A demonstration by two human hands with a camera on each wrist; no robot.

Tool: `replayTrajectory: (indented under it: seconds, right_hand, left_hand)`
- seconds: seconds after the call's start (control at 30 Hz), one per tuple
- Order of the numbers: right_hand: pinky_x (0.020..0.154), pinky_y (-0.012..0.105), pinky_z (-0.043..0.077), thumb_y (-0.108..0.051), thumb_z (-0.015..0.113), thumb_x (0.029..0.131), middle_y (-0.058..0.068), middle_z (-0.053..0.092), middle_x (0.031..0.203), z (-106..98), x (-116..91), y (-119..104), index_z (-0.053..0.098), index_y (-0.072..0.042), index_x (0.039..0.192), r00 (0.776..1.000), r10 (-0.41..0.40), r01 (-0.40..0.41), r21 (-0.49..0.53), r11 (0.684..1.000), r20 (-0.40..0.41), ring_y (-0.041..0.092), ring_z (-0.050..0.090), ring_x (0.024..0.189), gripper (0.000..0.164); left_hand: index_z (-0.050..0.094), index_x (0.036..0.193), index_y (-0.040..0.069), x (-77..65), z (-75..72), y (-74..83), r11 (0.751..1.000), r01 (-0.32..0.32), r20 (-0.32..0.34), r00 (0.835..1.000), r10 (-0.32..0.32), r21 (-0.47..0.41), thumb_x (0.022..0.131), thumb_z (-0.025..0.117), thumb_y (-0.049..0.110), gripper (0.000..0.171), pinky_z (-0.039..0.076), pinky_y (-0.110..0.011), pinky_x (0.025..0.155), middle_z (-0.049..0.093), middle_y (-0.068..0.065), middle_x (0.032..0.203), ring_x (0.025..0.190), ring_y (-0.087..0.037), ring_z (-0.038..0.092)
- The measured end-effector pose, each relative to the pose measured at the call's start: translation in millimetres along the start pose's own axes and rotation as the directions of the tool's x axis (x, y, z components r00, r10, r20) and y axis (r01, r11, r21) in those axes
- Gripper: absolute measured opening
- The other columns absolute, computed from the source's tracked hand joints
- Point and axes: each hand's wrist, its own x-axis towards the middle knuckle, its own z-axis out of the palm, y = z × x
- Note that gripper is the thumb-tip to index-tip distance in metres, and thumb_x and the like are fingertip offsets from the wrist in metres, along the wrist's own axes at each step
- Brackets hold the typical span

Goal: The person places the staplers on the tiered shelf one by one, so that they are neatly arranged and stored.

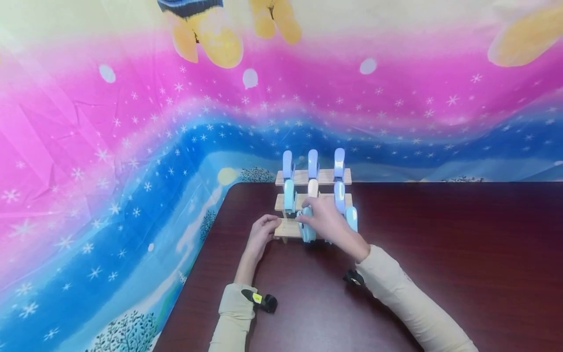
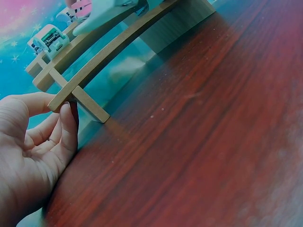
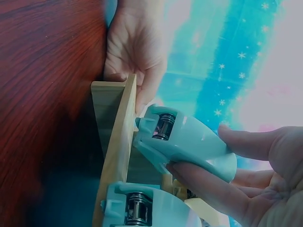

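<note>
A three-tier wooden rack (image 1: 287, 229) carries large plastic spring clips. My right hand (image 1: 327, 217) pinches a mint-green clip (image 3: 194, 142) between thumb and fingers, its mouth at the bottom board's edge. Whether that mouth bites the board I cannot tell. My left hand (image 1: 262, 232) holds the left end of the bottom board, thumb and fingers about the wood (image 2: 64, 98) in the left wrist view. Another mint-green clip (image 1: 352, 218) sits toward the bottom board's right end. On the middle tier are mint (image 1: 289, 195), cream (image 1: 313, 187) and lavender (image 1: 339, 196) clips.
Three lavender clips, the middle one (image 1: 313, 164) among them, stand along the top tier. The rack rests on a dark red-brown table (image 1: 440, 254), near its back edge. Behind and to the left hangs a colourful printed cloth (image 1: 145, 161).
</note>
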Motion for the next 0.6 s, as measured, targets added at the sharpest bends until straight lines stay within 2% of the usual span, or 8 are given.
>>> replayTrajectory:
  seconds: [0.27,0.47,0.6]
  right_hand:
    - [0.055,0.026,0.050,-0.010,0.081,0.090,0.008,0.068,0.078,8,0,-1,0.073,0.005,0.108,1.000,0.009,-0.009,-0.019,1.000,-0.014,0.014,0.056,0.058,0.025]
    - [0.053,0.026,0.047,-0.010,0.082,0.090,0.004,0.062,0.071,14,-2,-4,0.070,0.006,0.109,0.999,0.028,-0.028,-0.012,1.000,-0.031,0.014,0.054,0.056,0.027]
    - [0.052,0.026,0.047,-0.009,0.082,0.090,0.003,0.059,0.068,17,-3,-3,0.069,0.005,0.107,0.999,0.026,-0.027,-0.011,1.000,-0.039,0.014,0.053,0.054,0.025]
  left_hand:
    - [0.063,0.118,-0.011,-3.0,0.1,1.4,1.000,-0.016,0.001,1.000,0.016,0.022,0.099,0.064,0.006,0.025,0.053,-0.026,0.068,0.069,-0.004,0.096,0.081,-0.014,0.064]
    - [0.062,0.119,-0.011,-0.2,-0.9,-2.1,1.000,-0.015,0.004,1.000,0.015,0.021,0.100,0.064,0.006,0.026,0.053,-0.026,0.068,0.069,-0.004,0.098,0.082,-0.013,0.064]
    - [0.062,0.119,-0.011,-2.7,-0.9,1.3,1.000,-0.013,0.014,1.000,0.013,0.020,0.099,0.064,0.005,0.026,0.054,-0.027,0.069,0.069,-0.005,0.099,0.081,-0.014,0.064]
